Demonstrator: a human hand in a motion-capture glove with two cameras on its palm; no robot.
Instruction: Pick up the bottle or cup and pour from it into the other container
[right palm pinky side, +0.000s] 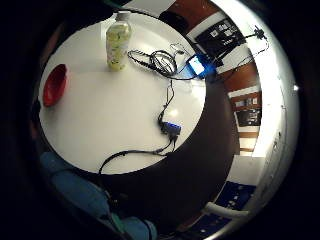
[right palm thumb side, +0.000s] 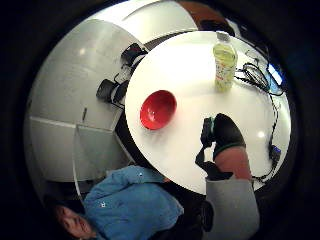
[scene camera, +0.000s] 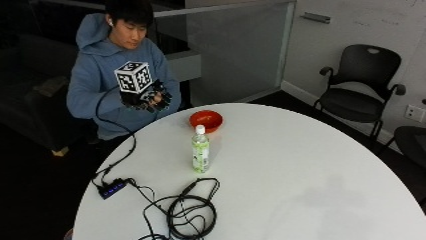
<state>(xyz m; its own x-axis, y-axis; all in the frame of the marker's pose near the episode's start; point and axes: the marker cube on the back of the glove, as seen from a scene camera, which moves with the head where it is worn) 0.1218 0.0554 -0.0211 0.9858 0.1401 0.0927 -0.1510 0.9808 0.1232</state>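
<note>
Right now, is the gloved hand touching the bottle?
Apart. In the outside view the gloved right hand is raised near the person's chest, off the table, while the bottle stands upright on it, with bare tabletop between.

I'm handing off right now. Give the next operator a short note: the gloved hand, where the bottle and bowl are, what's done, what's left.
Right hand: gloved, raised in front of the person's chest beyond the table's edge, holding nothing; fingers look loosely spread.
Bottle: upright on the white table, white cap on, yellow-green label, untouched. A coil of black cable lies beside it, on the side away from the person.
Red bowl: on the table near the person's edge, between the person and the bottle, apart from the bottle; it looks empty.
Done: nothing yet.
Left: reach for the bottle, lift it, pour into the bowl; the cap probably has to come off first.
</note>
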